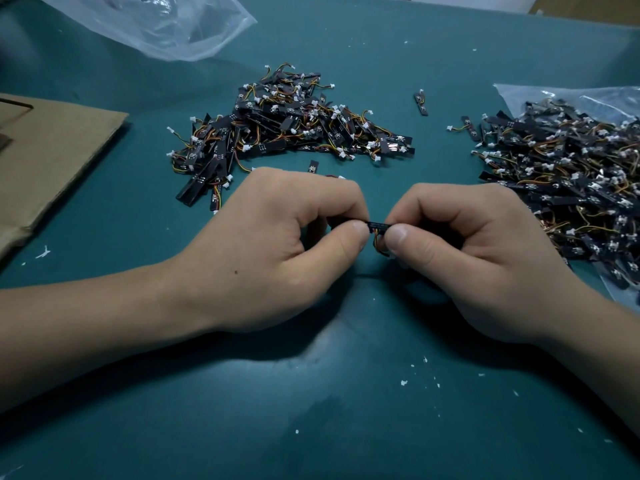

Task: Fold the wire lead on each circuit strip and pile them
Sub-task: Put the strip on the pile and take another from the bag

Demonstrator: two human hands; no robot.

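Black and slim, one circuit strip is hovering at the centre of the teal tabletop. The left hand is pinching one end and the right hand the other, thumbs nearly meeting, while its coloured wire lead is looping down beneath. The fold is looking only half made. At twelve o'clock a pile is lying, probably the finished strips. At two to three o'clock a larger heap is spilling over a plastic bag, seemingly waiting, so plenty of work is likely remaining.
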